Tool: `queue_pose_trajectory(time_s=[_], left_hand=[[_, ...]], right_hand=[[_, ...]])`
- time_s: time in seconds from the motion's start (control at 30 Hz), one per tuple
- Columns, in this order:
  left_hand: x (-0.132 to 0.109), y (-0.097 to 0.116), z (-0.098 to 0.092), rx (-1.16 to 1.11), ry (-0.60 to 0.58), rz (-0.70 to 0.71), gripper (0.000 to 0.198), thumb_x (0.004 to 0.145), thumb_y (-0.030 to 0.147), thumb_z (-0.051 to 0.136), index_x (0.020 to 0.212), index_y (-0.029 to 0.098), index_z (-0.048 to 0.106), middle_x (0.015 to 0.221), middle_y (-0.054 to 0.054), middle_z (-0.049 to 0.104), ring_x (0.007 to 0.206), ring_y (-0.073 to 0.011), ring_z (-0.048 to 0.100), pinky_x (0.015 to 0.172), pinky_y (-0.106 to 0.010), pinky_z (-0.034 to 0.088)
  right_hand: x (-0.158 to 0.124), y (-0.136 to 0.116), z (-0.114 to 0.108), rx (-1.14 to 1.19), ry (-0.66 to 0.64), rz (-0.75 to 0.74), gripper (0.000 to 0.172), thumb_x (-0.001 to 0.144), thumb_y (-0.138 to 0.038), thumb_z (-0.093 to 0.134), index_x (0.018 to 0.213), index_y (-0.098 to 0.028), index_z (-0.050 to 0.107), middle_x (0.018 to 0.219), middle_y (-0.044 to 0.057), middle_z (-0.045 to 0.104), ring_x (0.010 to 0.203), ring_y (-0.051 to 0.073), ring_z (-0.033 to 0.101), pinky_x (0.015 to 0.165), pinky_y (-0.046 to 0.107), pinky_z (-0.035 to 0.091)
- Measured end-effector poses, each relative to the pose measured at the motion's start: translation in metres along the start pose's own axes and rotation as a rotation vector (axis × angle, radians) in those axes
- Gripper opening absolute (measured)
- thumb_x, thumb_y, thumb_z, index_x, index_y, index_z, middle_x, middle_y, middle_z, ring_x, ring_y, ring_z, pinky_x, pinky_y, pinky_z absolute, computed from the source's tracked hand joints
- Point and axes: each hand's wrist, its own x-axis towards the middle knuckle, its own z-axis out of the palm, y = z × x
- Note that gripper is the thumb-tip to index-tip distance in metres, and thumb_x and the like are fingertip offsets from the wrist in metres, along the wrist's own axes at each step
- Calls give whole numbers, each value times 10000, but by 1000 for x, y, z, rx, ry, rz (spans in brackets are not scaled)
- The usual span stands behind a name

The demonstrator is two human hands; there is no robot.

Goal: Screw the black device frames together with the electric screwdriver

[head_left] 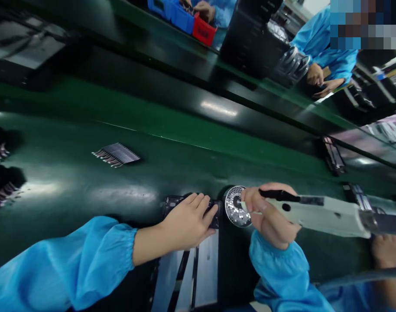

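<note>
My left hand [188, 221] lies flat, fingers together, on a dark flat device [172, 202] at the front of the green bench. My right hand [269, 214] is wrapped round a grey-white electric screwdriver [321, 212], whose tip points left at a round metal dish of small screws [234, 207]. The dish sits just right of my left fingertips. Both my sleeves are blue.
A bundle of thin metal parts [118, 154] lies on the green mat [71, 186] to the left. Black trays [333, 156] sit at the right. Across the conveyor [217, 108] other people in blue sleeves work beside blue and red bins [202, 29]. Another hand [388, 251] shows at the right edge.
</note>
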Motion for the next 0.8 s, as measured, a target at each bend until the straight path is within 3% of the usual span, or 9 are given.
queue_pose_trajectory(time_s=[0.3, 0.8], left_hand=[[2, 1, -2, 5, 61, 14, 554, 979, 479, 542, 1298, 34, 621, 1188, -266, 663, 1118, -402, 639, 953, -514, 478], [5, 1, -5, 43, 75, 16, 572, 989, 501, 510, 1286, 26, 626, 1152, -257, 674, 1065, -393, 650, 906, -494, 474]], right_hand=[[-13, 5, 9, -23, -93, 79, 241, 850, -145, 625, 1048, -263, 697, 544, -61, 523, 487, 138, 516, 554, 345, 488], [-15, 9, 10, -63, -93, 91, 233, 847, -135, 617, 1028, -257, 698, 546, -61, 512, 482, 138, 510, 562, 350, 481]])
